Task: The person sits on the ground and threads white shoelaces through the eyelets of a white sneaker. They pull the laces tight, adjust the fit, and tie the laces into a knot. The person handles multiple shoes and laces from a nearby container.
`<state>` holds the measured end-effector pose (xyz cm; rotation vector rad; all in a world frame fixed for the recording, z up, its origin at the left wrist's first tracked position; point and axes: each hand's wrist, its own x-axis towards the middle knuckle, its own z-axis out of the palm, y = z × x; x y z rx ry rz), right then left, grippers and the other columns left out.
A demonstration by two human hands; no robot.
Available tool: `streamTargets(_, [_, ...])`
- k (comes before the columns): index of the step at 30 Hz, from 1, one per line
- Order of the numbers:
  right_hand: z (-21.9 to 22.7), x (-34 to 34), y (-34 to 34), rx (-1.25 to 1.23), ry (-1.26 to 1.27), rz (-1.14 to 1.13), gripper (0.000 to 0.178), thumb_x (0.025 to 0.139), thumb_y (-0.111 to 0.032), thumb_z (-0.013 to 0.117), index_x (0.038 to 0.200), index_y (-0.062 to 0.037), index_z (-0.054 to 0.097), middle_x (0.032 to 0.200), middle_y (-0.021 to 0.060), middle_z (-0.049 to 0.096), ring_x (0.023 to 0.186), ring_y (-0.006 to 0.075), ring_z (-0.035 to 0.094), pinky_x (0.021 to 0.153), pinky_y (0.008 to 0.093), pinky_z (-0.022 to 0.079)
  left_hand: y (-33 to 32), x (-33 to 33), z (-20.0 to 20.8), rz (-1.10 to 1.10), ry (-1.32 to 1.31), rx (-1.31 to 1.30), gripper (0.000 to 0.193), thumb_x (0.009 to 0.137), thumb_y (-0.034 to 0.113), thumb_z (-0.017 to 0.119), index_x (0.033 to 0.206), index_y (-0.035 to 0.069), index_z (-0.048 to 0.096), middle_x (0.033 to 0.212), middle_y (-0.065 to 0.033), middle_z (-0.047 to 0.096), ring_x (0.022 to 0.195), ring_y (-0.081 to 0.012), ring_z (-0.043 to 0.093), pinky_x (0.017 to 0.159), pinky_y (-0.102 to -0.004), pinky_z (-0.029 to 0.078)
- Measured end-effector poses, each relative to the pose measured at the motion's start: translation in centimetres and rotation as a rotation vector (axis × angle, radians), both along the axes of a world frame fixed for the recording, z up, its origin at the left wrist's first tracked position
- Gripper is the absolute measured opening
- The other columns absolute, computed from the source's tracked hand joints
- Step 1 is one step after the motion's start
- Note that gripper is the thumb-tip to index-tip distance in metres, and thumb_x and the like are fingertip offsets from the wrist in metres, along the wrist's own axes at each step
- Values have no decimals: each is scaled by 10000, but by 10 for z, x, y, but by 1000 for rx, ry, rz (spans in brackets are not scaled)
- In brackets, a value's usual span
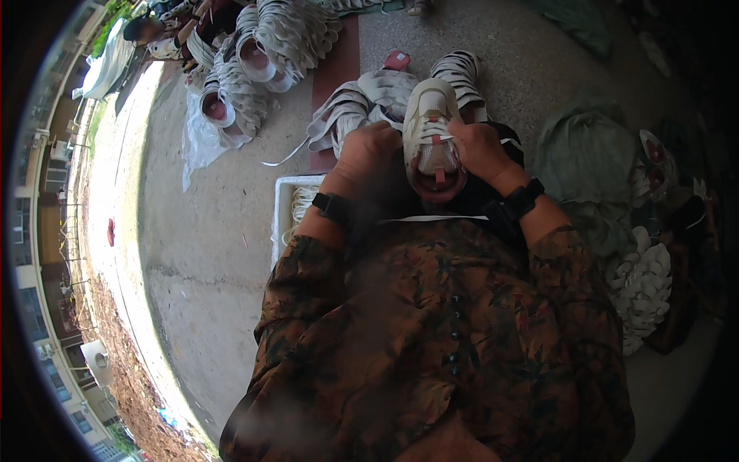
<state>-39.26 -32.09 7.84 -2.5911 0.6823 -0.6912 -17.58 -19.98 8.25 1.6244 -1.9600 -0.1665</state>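
Observation:
A cream and white shoe upper [436, 142] with a pinkish-red lining and tab sits upright between my hands, its heel opening toward me. White lace crosses its front. On its left side, my left hand [369, 144] is closed in a fist, with the lace appearing to run into it. My right hand [479, 148] pinches lace at the upper's right edge, and a white end sticks out past the knuckles. What lies inside both grips is mostly hidden by fingers. Just beyond, bundles of white shoe uppers [389, 91] lie near my knees.
A white box [286, 202] of pale laces stands left of my lap. Stacked uppers [289, 42] and a plastic sheet [202, 142] lie far left, near another person [165, 48]. Grey-green cloth [581, 165] and more uppers [643, 285] are heaped at right.

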Motion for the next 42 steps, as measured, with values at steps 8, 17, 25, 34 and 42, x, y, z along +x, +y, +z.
streamTargets(8, [-13,-138,-33,183,-94,-77,50,809,-50,573,797,-2,583,652,164,559,600,264,568,574,348,451,109,120,-43,322,650,387,38,808,67,651,802,32,665,714,-10,647,620,-72,552,572,-236,457])
streamTargets(17, [-85,-347,-57,371,-64,-606,136,837,-91,586,846,43,611,689,72,600,659,86,526,614,280,435,273,186,-93,822,905,759,86,827,116,671,839,31,668,667,-39,649,475,-50,503,400,-199,384])
streamTargets(25, [-139,-446,-33,323,138,-558,223,782,-174,612,874,28,631,740,153,637,665,186,616,636,362,471,288,168,-128,925,625,790,244,768,271,758,756,46,665,603,-12,591,458,-80,509,394,-235,394])
streamTargets(34, [14,-151,-18,1283,-123,13,41,745,-47,613,747,-22,580,732,81,641,606,111,563,555,250,436,101,33,14,128,1207,748,120,840,154,668,806,41,647,683,-30,621,599,-92,560,551,-229,429])
streamTargets(42, [-24,-16,-5,815,-479,-74,92,703,60,633,672,-12,583,1112,174,627,845,143,612,748,248,456,-1,-16,9,102,1074,513,86,818,103,622,784,25,631,762,35,588,713,-55,521,664,-222,437])
